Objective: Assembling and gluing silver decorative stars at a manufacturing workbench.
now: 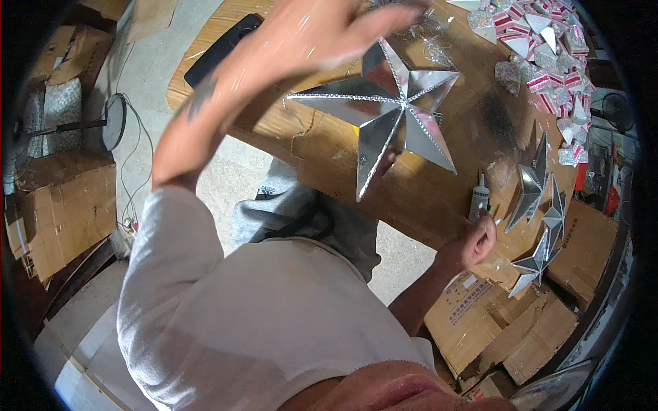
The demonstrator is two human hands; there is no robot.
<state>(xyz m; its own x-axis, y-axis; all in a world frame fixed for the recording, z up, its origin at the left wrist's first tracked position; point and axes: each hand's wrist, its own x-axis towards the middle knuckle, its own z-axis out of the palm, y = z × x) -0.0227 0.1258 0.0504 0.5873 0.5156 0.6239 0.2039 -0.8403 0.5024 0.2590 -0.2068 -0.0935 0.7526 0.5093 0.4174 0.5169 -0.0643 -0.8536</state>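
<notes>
A large silver star (403, 104) with bead trim along its ridges lies on the wooden table. My left hand (319, 34) reaches over the table beyond the star's upper left arm, blurred by motion. Some of its fingers are cut off by the top edge, so its grip is unclear. Close by its fingertips is a tangle of clear strands (435, 51). My right hand (478, 243) is closed by the table's near edge, next to a small grey glue tube (480, 197). A tiny pale tip shows at its fingers; what they hold is unclear.
Smaller silver stars (531, 185) stand at the table's right edge. Many silver and pink-striped pieces (545, 61) are heaped at the far right. A black case (223, 51) lies at the far left of the table (308, 147). Cardboard boxes (493, 315) stand below right.
</notes>
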